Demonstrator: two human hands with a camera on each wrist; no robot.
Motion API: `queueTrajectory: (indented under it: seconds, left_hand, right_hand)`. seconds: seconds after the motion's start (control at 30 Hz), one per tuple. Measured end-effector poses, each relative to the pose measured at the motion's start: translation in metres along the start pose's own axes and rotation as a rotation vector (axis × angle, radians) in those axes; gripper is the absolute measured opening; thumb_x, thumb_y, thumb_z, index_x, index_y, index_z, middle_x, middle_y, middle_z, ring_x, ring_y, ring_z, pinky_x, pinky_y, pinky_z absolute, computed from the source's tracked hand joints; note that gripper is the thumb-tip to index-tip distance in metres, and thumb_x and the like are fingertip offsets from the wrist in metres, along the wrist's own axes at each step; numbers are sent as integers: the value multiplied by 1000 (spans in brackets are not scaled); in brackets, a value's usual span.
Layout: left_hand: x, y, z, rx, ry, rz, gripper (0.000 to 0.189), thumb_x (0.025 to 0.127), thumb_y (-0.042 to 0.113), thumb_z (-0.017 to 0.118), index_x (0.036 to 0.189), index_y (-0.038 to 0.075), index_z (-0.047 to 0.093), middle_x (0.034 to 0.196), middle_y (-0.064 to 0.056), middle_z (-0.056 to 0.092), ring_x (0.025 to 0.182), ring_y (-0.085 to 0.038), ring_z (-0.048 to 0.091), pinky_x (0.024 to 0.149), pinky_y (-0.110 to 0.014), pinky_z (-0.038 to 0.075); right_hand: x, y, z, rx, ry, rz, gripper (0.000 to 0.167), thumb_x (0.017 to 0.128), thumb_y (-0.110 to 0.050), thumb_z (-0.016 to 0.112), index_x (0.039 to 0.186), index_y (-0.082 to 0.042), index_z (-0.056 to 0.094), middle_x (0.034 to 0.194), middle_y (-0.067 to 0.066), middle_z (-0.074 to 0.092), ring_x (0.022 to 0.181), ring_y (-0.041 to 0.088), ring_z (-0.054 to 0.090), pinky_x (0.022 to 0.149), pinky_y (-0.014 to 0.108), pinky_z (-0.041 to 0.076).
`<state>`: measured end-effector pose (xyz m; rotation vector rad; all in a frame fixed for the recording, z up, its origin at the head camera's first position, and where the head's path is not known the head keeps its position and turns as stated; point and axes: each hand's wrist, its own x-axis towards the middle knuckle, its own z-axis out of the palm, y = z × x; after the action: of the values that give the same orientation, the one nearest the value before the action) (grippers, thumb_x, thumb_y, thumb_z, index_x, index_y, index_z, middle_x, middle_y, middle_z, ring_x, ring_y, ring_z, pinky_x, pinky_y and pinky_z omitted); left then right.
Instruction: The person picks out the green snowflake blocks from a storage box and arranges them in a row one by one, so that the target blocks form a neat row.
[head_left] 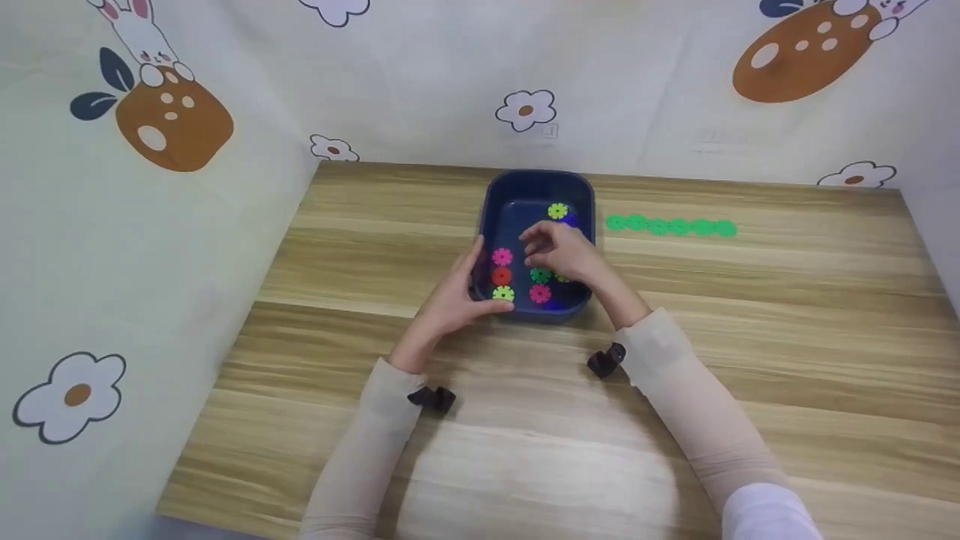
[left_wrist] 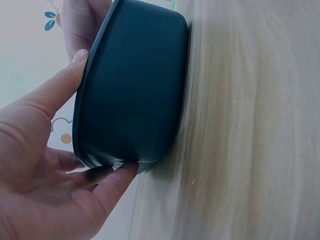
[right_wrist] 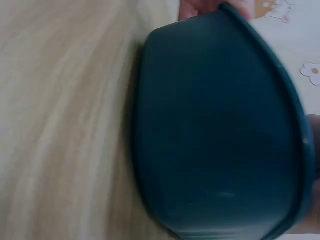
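A dark blue plastic basin (head_left: 537, 316) stands on the table, with several small flower-shaped discs inside, among them a pink disc (head_left: 502, 257), a red disc (head_left: 501, 276) and a green disc (head_left: 540, 275). My left hand (head_left: 454, 298) grips the basin's near left corner, its thumb along the rim and its fingers against the outer side, as the left wrist view shows. Over the inside of the basin hovers my right hand (head_left: 564, 251), fingers loosely bent with a gap to the thumb and nothing visible between them. It hides some of the discs below.
To the right of the basin, a row of joined green discs (head_left: 671, 226) lies on the wooden table (head_left: 787, 330). Behind the table's far edge hangs a pale cloth (head_left: 622, 82) printed with flowers and rabbits.
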<state>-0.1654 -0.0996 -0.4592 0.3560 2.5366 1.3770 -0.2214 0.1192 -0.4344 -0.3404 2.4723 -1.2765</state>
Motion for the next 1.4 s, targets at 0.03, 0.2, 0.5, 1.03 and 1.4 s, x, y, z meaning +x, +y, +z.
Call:
queueTrajectory:
  seconds: [0.03,0.2,0.5,1.03,1.4]
  left_hand:
    - [0,0,0,1,-2,-3,113,78,34,85,162,18,11,167,-16,15,153,-35,22,124,-51,23]
    - [1,-1,0,12,-7,3,112,79,34,85,162,17,10,167,-17,13,154,-35,18,125,-52,21]
    - [2,-1,-3,12,-2,6,112,79,32,85,162,17,10,168,-15,13,154,-34,17,125,-52,19]
    - [1,-1,-3,16,-6,9,111,81,28,84,162,16,9,168,-15,14,154,-34,16,125,-52,20]
    - [2,-2,-1,27,1,1,111,80,30,84,162,17,11,168,-15,12,155,-35,14,125,-53,18]
  right_hand:
    - [1,1,2,-22,-10,8,36,93,-4,67,128,2,61,119,21,69,108,32,67,96,43,55]
    - [6,7,13,-102,-51,49,38,87,0,72,124,0,64,122,19,68,112,32,66,99,44,54]
    - [11,6,23,-269,-82,34,25,82,2,74,107,-1,72,104,16,71,93,24,61,88,38,55]
    - [13,8,23,-152,-69,-13,13,82,0,74,92,-7,72,90,9,73,80,15,62,71,24,49]
    - [10,8,19,-64,-20,-68,9,84,-3,74,92,-5,76,86,8,75,69,8,61,66,19,50]
